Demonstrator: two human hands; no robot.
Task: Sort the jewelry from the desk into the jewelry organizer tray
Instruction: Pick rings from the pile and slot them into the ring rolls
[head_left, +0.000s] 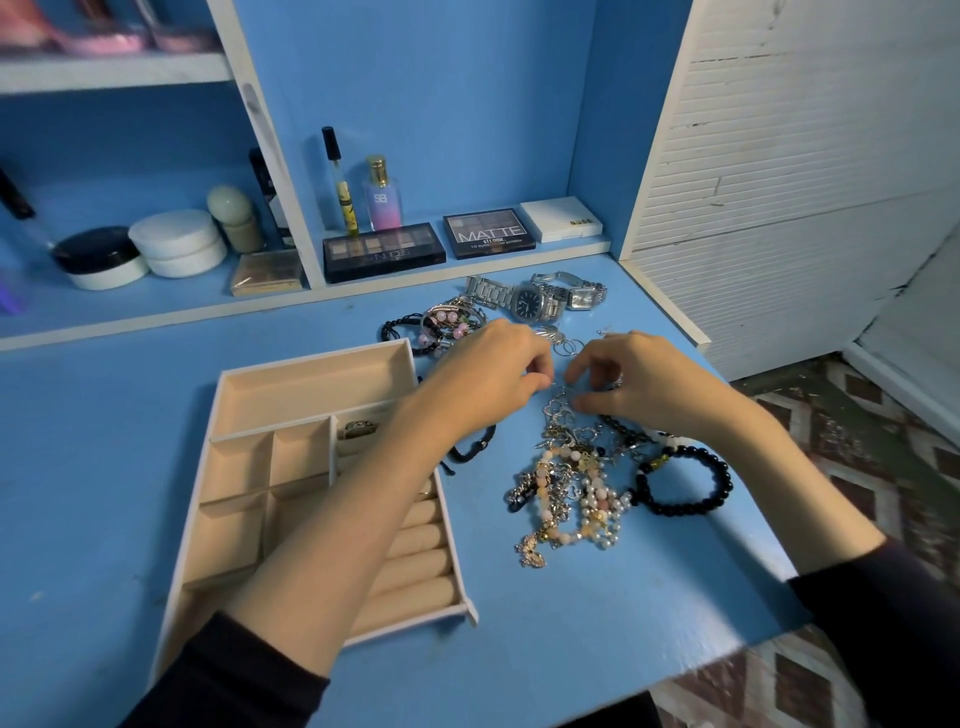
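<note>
A beige jewelry organizer tray (311, 384) lies on the blue desk at the left, with a ring (359, 428) in one compartment. A tangled pile of bead and chain jewelry (571, 488) lies right of it, beside a black bead bracelet (685, 486). Two silver watches (535, 299) and pink bead bracelets (447, 322) lie further back. My left hand (488, 369) and my right hand (639, 379) hover close together over the top of the pile, fingers curled, pinching a thin silver piece (561, 402) between them.
Makeup palettes (384, 252), perfume bottles (382, 195) and cream jars (179, 241) stand on the low shelf at the back. A white slatted panel (779, 182) borders the desk on the right. The desk's front edge (701, 670) drops to a patterned floor.
</note>
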